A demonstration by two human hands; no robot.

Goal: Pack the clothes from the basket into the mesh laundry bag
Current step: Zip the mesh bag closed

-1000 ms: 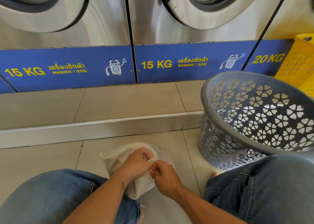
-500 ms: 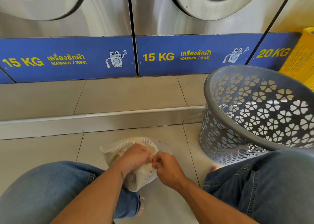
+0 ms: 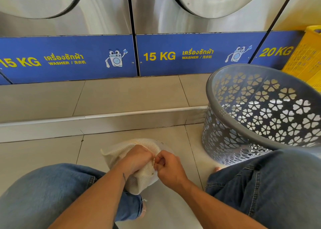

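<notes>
Basket [image 3: 260, 105]: we see no clothes inside.
Bag [image 3: 139, 180]: looks filled.
Hands: our left hand [image 3: 137, 159] grips the bag; our right hand [image 3: 167, 166] pinches its closure.
Left: likely only closing.

Bright, even daylight fills the scene, with soft glare streaking the steel washer fronts [image 3: 107, 16], faint shadows under the grey basket [image 3: 225, 141], straight lines bowing toward the frame edges, and slight softness at the yellow crate [image 3: 307, 54].
</notes>
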